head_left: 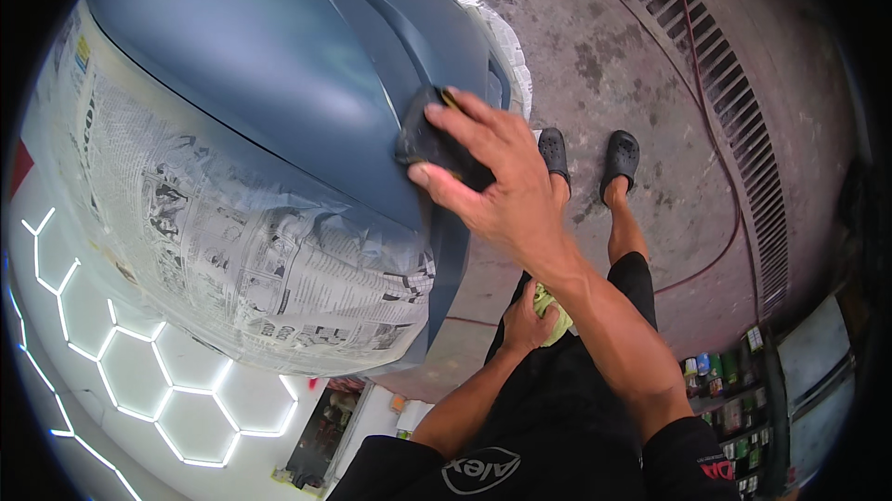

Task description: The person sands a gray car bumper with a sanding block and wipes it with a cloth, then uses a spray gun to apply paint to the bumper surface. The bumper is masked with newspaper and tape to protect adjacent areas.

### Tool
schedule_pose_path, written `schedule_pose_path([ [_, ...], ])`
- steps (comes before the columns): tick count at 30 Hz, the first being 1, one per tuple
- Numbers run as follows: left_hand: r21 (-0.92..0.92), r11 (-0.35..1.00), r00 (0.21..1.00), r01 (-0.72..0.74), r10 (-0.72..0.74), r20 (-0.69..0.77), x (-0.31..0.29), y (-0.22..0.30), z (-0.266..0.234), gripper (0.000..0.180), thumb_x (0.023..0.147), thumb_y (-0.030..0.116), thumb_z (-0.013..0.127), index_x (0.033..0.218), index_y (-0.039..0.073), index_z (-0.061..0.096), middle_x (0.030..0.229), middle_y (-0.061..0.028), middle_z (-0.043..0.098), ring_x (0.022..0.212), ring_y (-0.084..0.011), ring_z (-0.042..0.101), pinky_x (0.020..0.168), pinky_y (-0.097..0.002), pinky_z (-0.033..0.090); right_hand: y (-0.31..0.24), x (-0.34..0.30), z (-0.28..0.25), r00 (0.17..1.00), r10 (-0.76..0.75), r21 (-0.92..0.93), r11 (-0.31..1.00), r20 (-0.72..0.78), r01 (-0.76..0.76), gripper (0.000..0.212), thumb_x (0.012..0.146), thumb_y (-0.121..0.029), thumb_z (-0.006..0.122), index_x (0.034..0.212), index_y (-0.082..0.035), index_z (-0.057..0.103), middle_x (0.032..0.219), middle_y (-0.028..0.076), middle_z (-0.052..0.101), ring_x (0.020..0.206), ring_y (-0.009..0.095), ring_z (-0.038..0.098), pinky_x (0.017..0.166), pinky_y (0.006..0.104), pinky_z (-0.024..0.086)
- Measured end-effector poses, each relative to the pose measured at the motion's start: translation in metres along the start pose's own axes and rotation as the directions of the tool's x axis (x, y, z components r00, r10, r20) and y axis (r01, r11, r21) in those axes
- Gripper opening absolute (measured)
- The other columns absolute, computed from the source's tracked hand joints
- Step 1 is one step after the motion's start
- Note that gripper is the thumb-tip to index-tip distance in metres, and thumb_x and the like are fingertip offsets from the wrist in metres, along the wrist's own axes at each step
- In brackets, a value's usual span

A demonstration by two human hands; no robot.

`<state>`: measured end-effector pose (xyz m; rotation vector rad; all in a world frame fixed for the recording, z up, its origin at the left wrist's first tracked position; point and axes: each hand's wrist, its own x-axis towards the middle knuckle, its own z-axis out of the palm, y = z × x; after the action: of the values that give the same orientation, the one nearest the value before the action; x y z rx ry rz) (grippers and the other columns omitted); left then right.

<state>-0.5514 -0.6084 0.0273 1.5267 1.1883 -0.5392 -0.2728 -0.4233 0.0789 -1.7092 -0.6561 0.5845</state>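
Note:
My right hand (pixel 506 171) grips a dark block-like pad (pixel 429 134) with a yellow strip showing near its far end. The pad rests on the edge of a matte blue-grey car body panel (pixel 251 46), beside a creased styling line. Fingers and thumb straddle the pad, and the palm hides part of it. Lower down, close to my body, my left hand (pixel 530 323) is closed round a crumpled yellow-green cloth (pixel 556 323). My right forearm covers part of that cloth.
Newspaper masking (pixel 232 250) under clear film covers the area left of the panel. A red hose (pixel 734 213) curves over the concrete floor (pixel 557 27) alongside a slatted drain grate (pixel 743 111). Shelves with bottles (pixel 734 399) stand lower right; hexagonal lights (pixel 139 371) glow lower left.

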Motion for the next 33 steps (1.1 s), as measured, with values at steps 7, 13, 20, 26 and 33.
schedule_pose_path([
  [7,-0.360,0.926,0.993,-0.115,0.099,-0.064,-0.039,0.100,-0.072,0.062,0.101,0.008,0.075,0.158,0.003,0.053,0.139,-0.0166,0.069,0.128,-0.0278,0.069,0.111,-0.0413,0.054,0.013,-0.089,-0.132,0.893,0.401,0.073,0.916,-0.206,-0.395,0.055,0.094,-0.024,0.094,0.144,-0.011,0.077,0.151,0.017,0.070,0.137,0.027,0.066,0.117,0.0401,0.050],
  [13,0.307,0.885,0.890,-0.349,0.416,-0.188,-0.029,0.300,-0.217,0.055,0.105,0.021,0.078,0.157,0.009,0.066,0.133,-0.0174,0.065,0.127,-0.0327,0.069,0.112,-0.0426,0.052,0.040,-0.155,-0.277,0.616,0.676,0.124,0.708,-0.405,-0.695,0.056,0.105,-0.033,0.086,0.153,-0.009,0.072,0.129,0.008,0.076,0.115,0.012,0.068,0.101,0.0293,0.053],
  [20,0.896,0.438,0.872,0.071,0.409,-0.269,0.090,0.435,-0.349,0.060,0.101,0.050,0.067,0.150,0.016,0.072,0.140,-0.0221,0.077,0.125,-0.0428,0.076,0.106,-0.0472,0.058,0.049,-0.213,-0.319,0.493,0.744,0.271,0.641,-0.451,-0.718,0.059,0.106,-0.038,0.085,0.155,-0.009,0.071,0.119,0.006,0.077,0.109,0.010,0.067,0.096,0.0275,0.053],
  [26,0.946,0.265,0.950,0.186,0.198,-0.242,0.147,0.444,-0.337,0.061,0.099,0.049,0.075,0.145,0.010,0.074,0.131,-0.0230,0.081,0.121,-0.0401,0.078,0.105,-0.0469,0.058,0.067,-0.242,-0.309,0.538,0.739,0.387,0.672,-0.407,-0.631,0.061,0.106,-0.038,0.085,0.156,-0.006,0.069,0.124,0.007,0.079,0.111,0.011,0.068,0.096,0.0271,0.053],
  [33,0.957,0.171,0.949,0.236,0.170,-0.264,0.112,0.413,-0.292,0.052,0.098,0.045,0.075,0.146,0.023,0.075,0.133,-0.0118,0.082,0.126,-0.0379,0.077,0.107,-0.0500,0.058,0.061,-0.256,-0.324,0.491,0.767,0.389,0.636,-0.413,-0.667,0.059,0.106,-0.036,0.085,0.155,-0.006,0.070,0.121,0.008,0.079,0.110,0.011,0.069,0.095,0.0271,0.053],
])
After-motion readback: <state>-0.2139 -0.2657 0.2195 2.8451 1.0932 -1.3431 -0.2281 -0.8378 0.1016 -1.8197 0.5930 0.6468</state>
